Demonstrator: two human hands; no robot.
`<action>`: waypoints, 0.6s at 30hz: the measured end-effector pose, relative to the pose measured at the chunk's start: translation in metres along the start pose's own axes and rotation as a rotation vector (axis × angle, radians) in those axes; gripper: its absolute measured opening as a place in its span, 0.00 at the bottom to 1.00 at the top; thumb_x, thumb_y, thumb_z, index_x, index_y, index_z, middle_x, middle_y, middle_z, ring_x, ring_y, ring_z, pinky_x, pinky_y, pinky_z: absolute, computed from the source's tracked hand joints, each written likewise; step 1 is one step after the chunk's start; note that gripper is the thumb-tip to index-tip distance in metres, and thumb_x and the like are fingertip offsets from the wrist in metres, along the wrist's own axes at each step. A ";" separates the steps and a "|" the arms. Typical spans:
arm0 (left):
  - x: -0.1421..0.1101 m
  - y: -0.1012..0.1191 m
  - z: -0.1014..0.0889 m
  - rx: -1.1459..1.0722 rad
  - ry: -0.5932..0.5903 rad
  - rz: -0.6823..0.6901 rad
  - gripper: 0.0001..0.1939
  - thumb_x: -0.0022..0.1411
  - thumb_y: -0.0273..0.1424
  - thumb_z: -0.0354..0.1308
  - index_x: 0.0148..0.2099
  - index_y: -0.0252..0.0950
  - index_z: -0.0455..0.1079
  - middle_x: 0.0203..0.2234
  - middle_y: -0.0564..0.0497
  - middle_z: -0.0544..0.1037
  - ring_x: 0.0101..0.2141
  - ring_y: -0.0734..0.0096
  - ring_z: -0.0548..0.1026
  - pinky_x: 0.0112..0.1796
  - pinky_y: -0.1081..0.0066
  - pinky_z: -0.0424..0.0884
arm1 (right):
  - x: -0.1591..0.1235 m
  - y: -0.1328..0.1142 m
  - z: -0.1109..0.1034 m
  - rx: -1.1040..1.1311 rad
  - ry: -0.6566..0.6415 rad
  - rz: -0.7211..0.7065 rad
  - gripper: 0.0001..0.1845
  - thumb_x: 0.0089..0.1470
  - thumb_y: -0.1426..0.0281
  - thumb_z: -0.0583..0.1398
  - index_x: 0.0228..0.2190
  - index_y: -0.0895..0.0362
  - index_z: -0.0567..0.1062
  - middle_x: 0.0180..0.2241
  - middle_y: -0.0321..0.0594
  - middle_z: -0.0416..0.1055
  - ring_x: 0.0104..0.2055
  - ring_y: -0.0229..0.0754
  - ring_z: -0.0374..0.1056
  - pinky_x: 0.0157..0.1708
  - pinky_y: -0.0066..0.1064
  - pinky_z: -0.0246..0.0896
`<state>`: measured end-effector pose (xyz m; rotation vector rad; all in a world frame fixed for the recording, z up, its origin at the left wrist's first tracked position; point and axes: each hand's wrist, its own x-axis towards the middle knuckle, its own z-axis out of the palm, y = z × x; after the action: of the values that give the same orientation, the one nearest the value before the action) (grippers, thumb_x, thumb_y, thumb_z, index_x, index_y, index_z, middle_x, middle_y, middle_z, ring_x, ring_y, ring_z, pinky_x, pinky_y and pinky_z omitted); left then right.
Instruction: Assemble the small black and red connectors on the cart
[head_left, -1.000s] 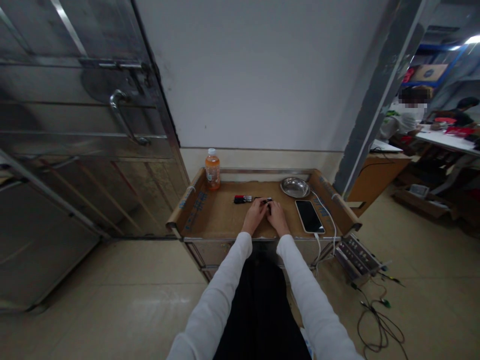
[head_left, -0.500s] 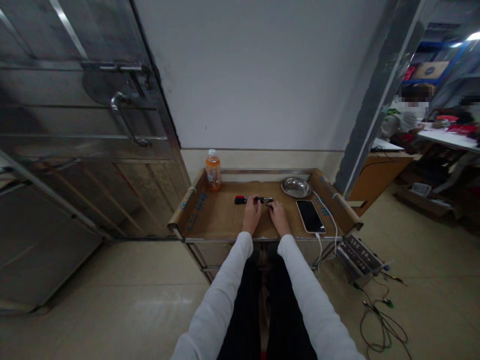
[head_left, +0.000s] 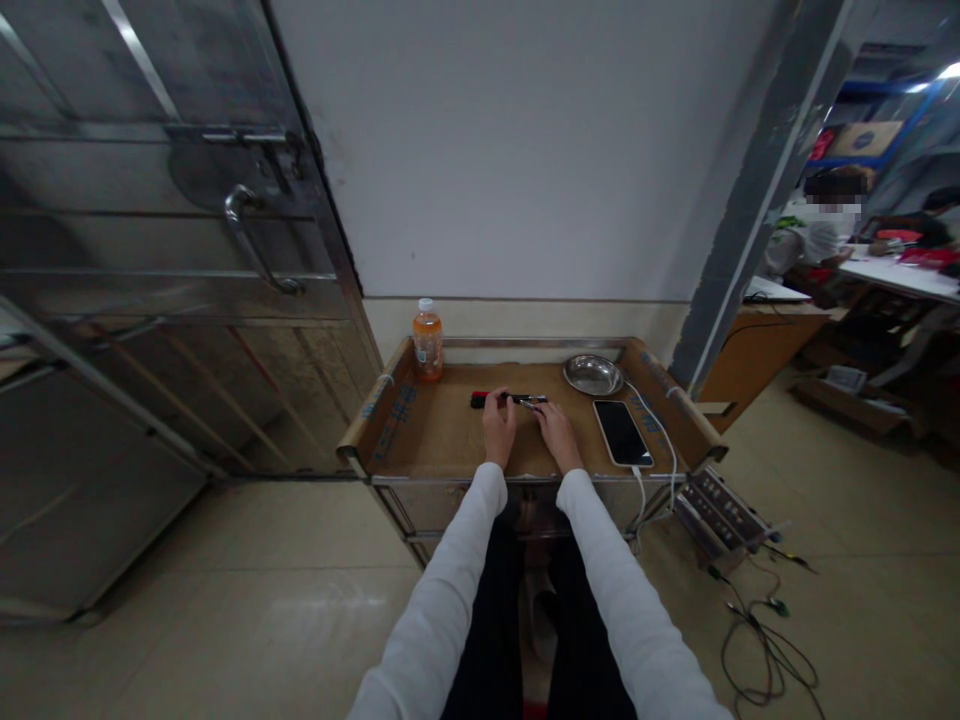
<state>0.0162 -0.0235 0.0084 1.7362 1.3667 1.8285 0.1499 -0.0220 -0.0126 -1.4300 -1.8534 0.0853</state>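
Note:
My left hand (head_left: pixel 499 428) reaches forward on the cardboard-lined cart top (head_left: pixel 442 435), its fingertips pinched on a small red and black pen-like object (head_left: pixel 480 400). A thin dark piece (head_left: pixel 529 400) runs to the right from there. The fingertips of my right hand (head_left: pixel 556 432) close on its right end. Both hands rest low on the cardboard, a little apart. The small parts under the fingers are too small to make out.
An orange drink bottle (head_left: pixel 427 345) stands at the cart's back left. A steel bowl (head_left: pixel 592 375) sits at the back right, with a dark phone (head_left: pixel 622 432) on a white cable in front of it. Cables (head_left: pixel 757 640) lie on the floor at right. A metal door (head_left: pixel 150 250) is at left, and people sit at a far table (head_left: pixel 892 275).
My hands, held together a second ago, have parted. The left hand slid forward and left onto the red and black object, while the right hand stayed near the thin dark piece.

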 end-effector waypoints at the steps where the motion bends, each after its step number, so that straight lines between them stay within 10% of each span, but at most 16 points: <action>1: 0.000 0.000 0.000 0.001 0.007 -0.010 0.11 0.66 0.32 0.48 0.48 0.35 0.63 0.41 0.43 0.73 0.41 0.69 0.74 0.43 0.66 0.71 | 0.000 0.000 0.000 0.009 0.001 -0.003 0.14 0.60 0.71 0.50 0.41 0.56 0.74 0.42 0.45 0.72 0.45 0.44 0.65 0.46 0.36 0.60; 11: 0.002 -0.008 0.001 -0.024 0.023 -0.094 0.10 0.64 0.32 0.49 0.47 0.36 0.64 0.40 0.45 0.74 0.39 0.70 0.74 0.41 0.69 0.71 | -0.002 -0.002 -0.005 -0.033 0.038 0.009 0.15 0.62 0.70 0.49 0.41 0.56 0.74 0.40 0.44 0.73 0.44 0.44 0.65 0.45 0.34 0.57; 18: 0.000 -0.008 0.003 0.019 -0.188 -0.102 0.06 0.64 0.33 0.51 0.41 0.36 0.64 0.34 0.47 0.75 0.34 0.69 0.75 0.38 0.69 0.70 | -0.004 0.002 -0.004 -0.239 0.214 0.244 0.18 0.63 0.68 0.45 0.40 0.57 0.74 0.36 0.50 0.72 0.40 0.47 0.63 0.43 0.37 0.51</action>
<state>0.0156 -0.0182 0.0023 1.7629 1.3738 1.5609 0.1541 -0.0265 -0.0124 -1.7531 -1.5488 -0.1684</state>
